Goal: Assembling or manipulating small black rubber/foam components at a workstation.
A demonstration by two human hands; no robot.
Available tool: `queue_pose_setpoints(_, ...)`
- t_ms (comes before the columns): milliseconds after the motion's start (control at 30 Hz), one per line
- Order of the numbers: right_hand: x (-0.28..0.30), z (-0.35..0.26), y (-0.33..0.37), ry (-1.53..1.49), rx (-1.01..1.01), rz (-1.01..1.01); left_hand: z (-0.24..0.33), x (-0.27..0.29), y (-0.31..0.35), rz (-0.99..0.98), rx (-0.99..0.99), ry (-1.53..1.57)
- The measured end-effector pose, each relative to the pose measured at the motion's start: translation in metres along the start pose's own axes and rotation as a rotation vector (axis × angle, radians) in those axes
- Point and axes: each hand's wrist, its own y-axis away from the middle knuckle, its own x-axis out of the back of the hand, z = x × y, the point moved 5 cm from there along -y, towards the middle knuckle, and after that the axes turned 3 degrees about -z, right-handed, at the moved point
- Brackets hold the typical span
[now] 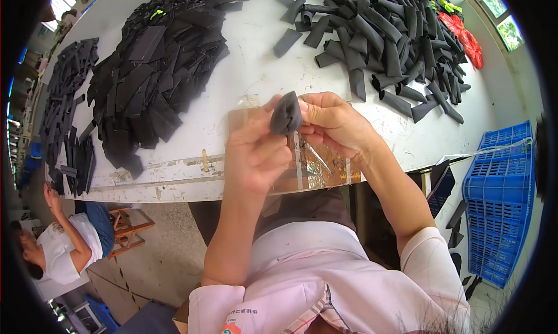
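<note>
In the middle of the frame, the left hand (pixel 260 154) and right hand (pixel 336 122), fingers curled in, gripped a folded black piece (pixel 286 114) between them.

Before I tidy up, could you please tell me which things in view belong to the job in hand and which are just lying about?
Likely the job:
- black piece, between left hand and right hand
- tube-like black pieces, right pile
- flat black pieces, left pile

Probably just lying about:
- red plastic
- blue crate
</note>
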Motion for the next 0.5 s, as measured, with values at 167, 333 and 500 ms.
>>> queue_pose_setpoints(167, -0.010, -0.028, 0.001, 0.227, 0.166, -0.124, -0.009, -0.027, 0.004, 0.018, -0.045, -0.143)
queue_pose_setpoints(333, 0.003, 0.013, -0.011, 0.085, 0.011, -0.240, 0.001, -0.014, 0.015, 0.278, -0.183, -0.558)
queue_pose_setpoints(500, 0.009, 0.011, -0.007, 0.268, 0.145, -0.088, 0.009, -0.040, 0.023, 0.475, -0.697, -1.763)
